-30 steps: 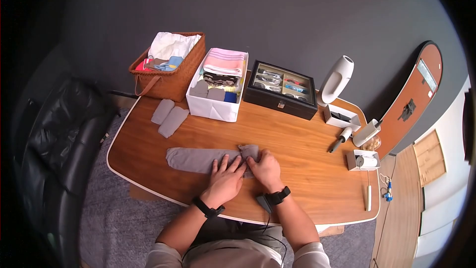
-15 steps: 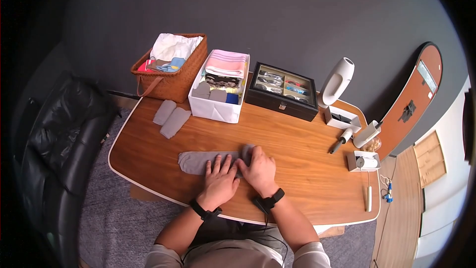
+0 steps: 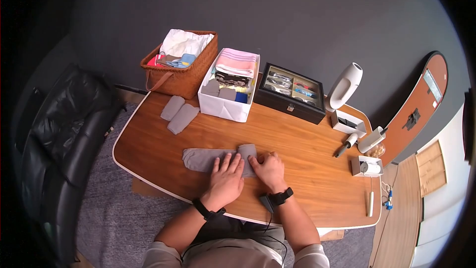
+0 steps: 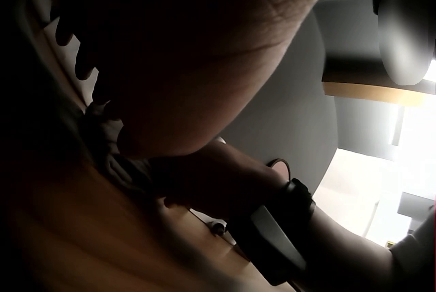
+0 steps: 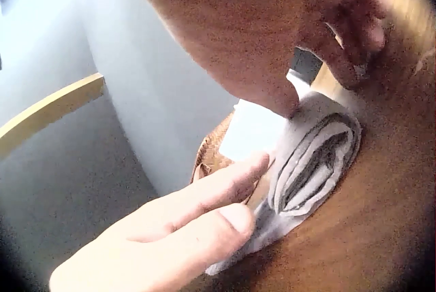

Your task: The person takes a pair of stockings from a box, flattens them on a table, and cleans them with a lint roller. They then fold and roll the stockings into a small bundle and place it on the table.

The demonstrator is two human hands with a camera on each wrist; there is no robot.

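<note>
A grey cloth (image 3: pixel 203 160) lies flat on the table, its right end wound into a thick roll (image 3: pixel 247 160). My left hand (image 3: pixel 227 181) rests on it with fingers extended, just left of the roll. The right hand (image 3: pixel 270 172) is at the roll's right side, its thumb touching the roll and its fingers bent. In the right wrist view, the layered end of the roll (image 5: pixel 317 163) shows below the right thumb, while the other right fingers are off it, near the tabletop. The left wrist view is dark; the left palm (image 4: pixel 177 67) covers most of the cloth.
Two grey rolls (image 3: pixel 182 119) lie on the table (image 3: pixel 307 188) at the left. Behind are a wicker basket (image 3: pixel 181 80), a white box of folded cloths (image 3: pixel 223 107) and a black glasses case (image 3: pixel 282 104). White boxes (image 3: pixel 367 173) and a white lint roller (image 3: pixel 351 140) stand or lie right.
The right hand has drawn back to the right from over the roll, exposing more of it. The flat part of the cloth is shorter than a second ago. The head view has shifted slightly.
</note>
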